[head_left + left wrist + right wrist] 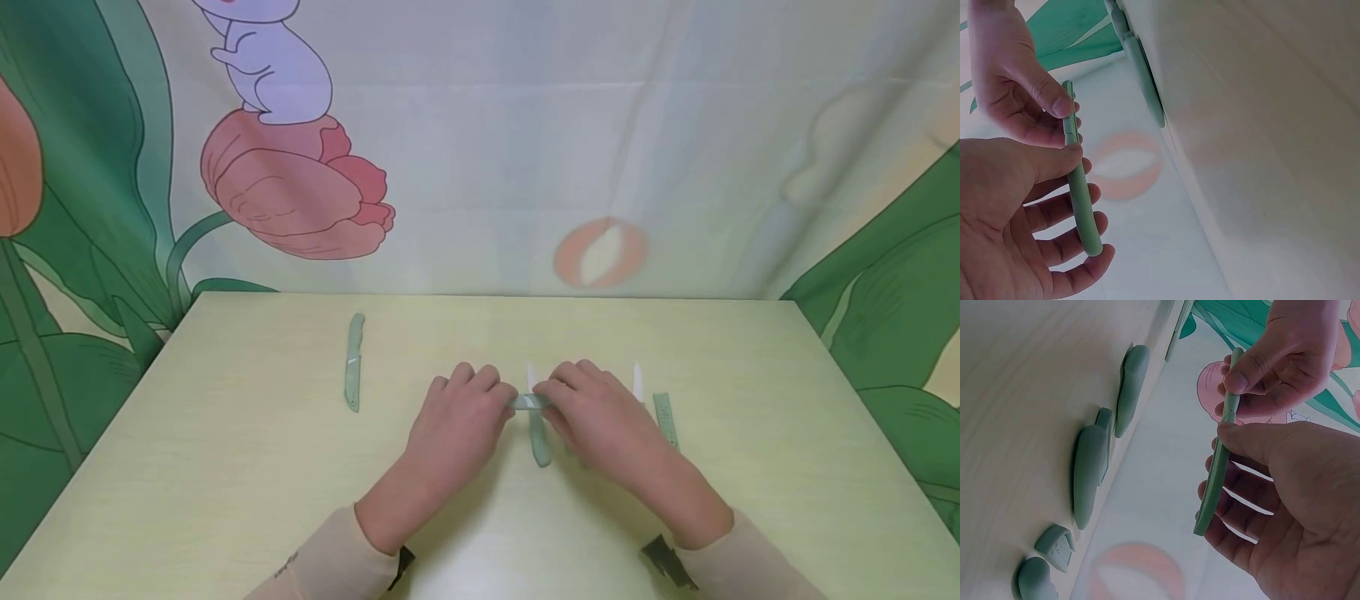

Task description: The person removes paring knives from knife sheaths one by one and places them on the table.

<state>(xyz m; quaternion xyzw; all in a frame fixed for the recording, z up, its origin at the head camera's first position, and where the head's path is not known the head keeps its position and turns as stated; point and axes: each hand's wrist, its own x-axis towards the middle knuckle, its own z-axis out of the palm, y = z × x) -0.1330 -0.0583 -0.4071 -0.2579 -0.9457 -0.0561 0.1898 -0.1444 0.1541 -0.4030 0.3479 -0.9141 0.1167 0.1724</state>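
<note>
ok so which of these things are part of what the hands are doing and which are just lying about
In the job:
left hand
right hand
slim green plastic-looking bar, apparently a sheathed knife, gripped by both

Apparently just lying about:
green sheathed knife at left
green-handled, white-bladed knife below the bar
pointed white blade, handle hidden
flat green strip at right

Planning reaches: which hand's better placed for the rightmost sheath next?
Right, probably: the right hand is nearer the rightmost sheath than the left hand. Both grip a green knife, so right must release first.
</note>
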